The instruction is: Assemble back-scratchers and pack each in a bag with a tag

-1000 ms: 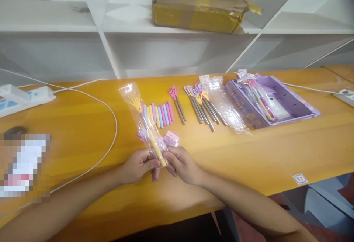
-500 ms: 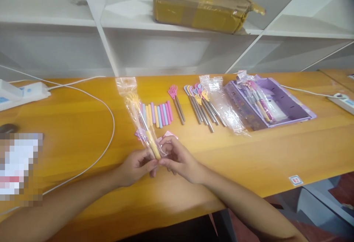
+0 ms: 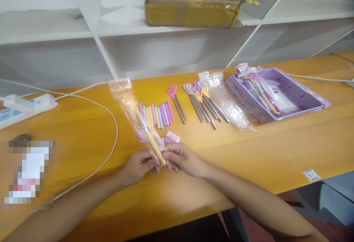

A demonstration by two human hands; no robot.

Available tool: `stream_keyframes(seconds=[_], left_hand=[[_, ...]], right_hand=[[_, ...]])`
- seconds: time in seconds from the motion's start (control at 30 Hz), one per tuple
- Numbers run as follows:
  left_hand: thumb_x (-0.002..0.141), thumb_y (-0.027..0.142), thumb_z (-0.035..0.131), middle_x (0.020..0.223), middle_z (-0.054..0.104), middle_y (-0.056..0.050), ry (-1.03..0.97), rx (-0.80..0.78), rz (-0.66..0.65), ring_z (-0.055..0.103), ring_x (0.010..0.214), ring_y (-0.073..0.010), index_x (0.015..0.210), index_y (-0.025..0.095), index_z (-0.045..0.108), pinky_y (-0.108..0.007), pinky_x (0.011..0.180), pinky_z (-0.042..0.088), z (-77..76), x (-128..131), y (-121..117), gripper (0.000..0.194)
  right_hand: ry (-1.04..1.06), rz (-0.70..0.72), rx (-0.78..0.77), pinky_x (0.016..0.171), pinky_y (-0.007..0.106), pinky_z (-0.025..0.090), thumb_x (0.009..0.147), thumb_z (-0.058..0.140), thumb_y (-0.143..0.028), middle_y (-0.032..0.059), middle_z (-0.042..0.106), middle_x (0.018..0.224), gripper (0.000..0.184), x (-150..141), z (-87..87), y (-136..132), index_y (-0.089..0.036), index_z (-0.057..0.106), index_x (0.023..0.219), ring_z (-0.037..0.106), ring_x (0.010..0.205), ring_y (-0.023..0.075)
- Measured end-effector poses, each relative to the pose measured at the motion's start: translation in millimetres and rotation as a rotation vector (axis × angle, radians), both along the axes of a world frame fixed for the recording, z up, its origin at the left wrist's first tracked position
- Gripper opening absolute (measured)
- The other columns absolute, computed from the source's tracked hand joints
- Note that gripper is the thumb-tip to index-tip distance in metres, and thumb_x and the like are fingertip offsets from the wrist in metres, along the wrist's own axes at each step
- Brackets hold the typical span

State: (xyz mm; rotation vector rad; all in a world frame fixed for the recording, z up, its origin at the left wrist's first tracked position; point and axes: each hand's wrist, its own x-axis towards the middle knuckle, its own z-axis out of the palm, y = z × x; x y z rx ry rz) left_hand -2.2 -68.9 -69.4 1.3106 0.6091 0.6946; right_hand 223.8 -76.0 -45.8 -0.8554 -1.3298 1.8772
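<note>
A yellow-handled back scratcher [image 3: 155, 147] with a metal rod lies inside a clear plastic bag [image 3: 127, 105], its claw head toward the bag's far end. My left hand [image 3: 142, 166] pinches the near end of the bag beside the handle. From the other side, my right hand [image 3: 181, 158] grips the bag by the handle's tip. Small pink and purple cards [image 3: 172, 137] lie on the table just beyond my fingers. Behind the bag is a row of pastel handle sleeves [image 3: 160, 116]. Pink claw-headed rods [image 3: 177, 103] lie to their right.
More claw-headed metal rods [image 3: 203, 103] lie in a pile, with empty clear bags [image 3: 231, 105] beside them. A purple box [image 3: 312, 106] holds bagged scratchers. A white cable [image 3: 114, 124] curves from a power strip [image 3: 30, 109] at left. A taped carton [image 3: 193, 7] sits on the shelf.
The handle's end has shifted slightly right and down, and my right hand has closed nearer to it. The view has moved a little; both hands still hold the bag.
</note>
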Motion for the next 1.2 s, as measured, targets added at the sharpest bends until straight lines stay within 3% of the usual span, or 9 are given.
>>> stream_keyframes(seconds=[0.17,0.27,0.33,0.4,0.5,0.7,0.87,1.07,1.2], left_hand=[[0.106,0.051,0.059,0.076,0.071,-0.003,0.135,0.100,-0.015,0.066,0.067,-0.0143,0.091,0.016,0.070,-0.026,0.065,0.053,3.6,-4.4,7.4,0.040],[0.109,0.047,0.053,0.081,0.069,-0.004,0.281,0.334,-0.019,0.065,0.075,-0.0157,0.092,0.017,0.071,-0.028,0.074,0.052,18.2,-11.5,21.1,0.039],[0.109,0.046,0.053,0.097,0.072,-0.006,0.296,0.419,0.062,0.065,0.083,-0.0170,0.106,0.019,0.070,-0.030,0.079,0.053,30.7,-18.7,36.0,0.032],[0.108,0.049,0.054,0.120,0.070,-0.009,0.219,0.378,0.214,0.065,0.083,-0.0163,0.132,0.024,0.059,-0.030,0.074,0.054,41.5,-27.0,53.1,0.035],[0.107,0.053,0.054,0.143,0.058,-0.013,0.162,0.262,0.314,0.067,0.083,-0.0165,0.145,0.029,0.042,-0.032,0.068,0.057,49.4,-37.9,72.9,0.047],[0.106,0.060,0.054,0.129,0.066,-0.014,0.298,0.062,0.130,0.066,0.079,-0.0176,0.149,0.027,0.028,-0.037,0.075,0.057,42.3,-34.9,59.6,0.060],[0.109,0.053,0.053,0.135,0.064,-0.013,0.230,-0.012,0.009,0.069,0.102,-0.0211,0.152,0.030,0.030,-0.040,0.093,0.055,37.4,-19.0,38.2,0.055],[0.102,0.048,0.069,0.139,0.063,-0.012,-0.009,0.042,0.221,0.073,0.101,-0.0197,0.148,0.034,0.026,-0.035,0.086,0.057,32.9,-17.5,52.1,0.064],[0.100,0.043,0.073,0.123,0.071,-0.009,0.036,0.049,0.295,0.072,0.115,-0.0239,0.144,0.031,0.028,-0.042,0.101,0.056,26.9,-21.0,59.8,0.064]], right_hand=[[-0.019,-0.001,0.035,0.050,0.019,0.042,0.102,0.064,-0.054,-0.0007,0.067,0.071,0.041,4.3,-0.6,4.0,-0.017,0.065,0.085,0.053,0.049,0.0070],[-0.116,-0.008,0.133,0.056,0.019,0.047,0.105,0.062,-0.039,0.0018,0.073,0.079,0.029,7.0,3.6,4.3,-0.016,0.072,0.091,0.058,0.053,0.0070],[-0.164,0.030,0.200,0.060,0.019,0.051,0.104,0.062,-0.029,0.0029,0.076,0.083,0.023,6.5,7.6,1.3,-0.015,0.077,0.095,0.062,0.057,0.0077],[-0.197,0.091,0.267,0.063,0.019,0.054,0.104,0.061,-0.023,0.0038,0.078,0.088,0.022,4.2,11.4,-4.4,-0.016,0.081,0.100,0.065,0.061,0.0087],[-0.229,0.162,0.398,0.066,0.020,0.056,0.106,0.058,-0.019,0.0049,0.080,0.096,0.024,-0.8,14.0,-14.8,-0.018,0.082,0.109,0.067,0.065,0.0095],[-0.290,0.160,0.891,0.094,0.027,0.059,0.109,0.052,-0.014,0.0101,0.081,0.110,0.026,-6.8,6.2,-22.6,-0.013,0.077,0.117,0.075,0.100,0.0170],[-0.378,0.242,1.214,0.104,0.029,0.055,0.107,0.049,-0.006,0.0083,0.081,0.114,0.029,-7.3,6.4,-19.6,-0.013,0.075,0.116,0.073,0.106,0.0167],[-0.298,0.478,1.284,0.110,0.026,0.050,0.109,0.052,-0.013,0.0080,0.079,0.122,0.024,-12.1,-0.2,-27.3,-0.017,0.075,0.114,0.069,0.124,0.0142],[-0.184,0.624,1.117,0.104,0.025,0.051,0.110,0.051,-0.017,0.0068,0.080,0.117,0.025,-10.0,-1.6,-28.7,-0.018,0.075,0.103,0.073,0.111,0.0145]])
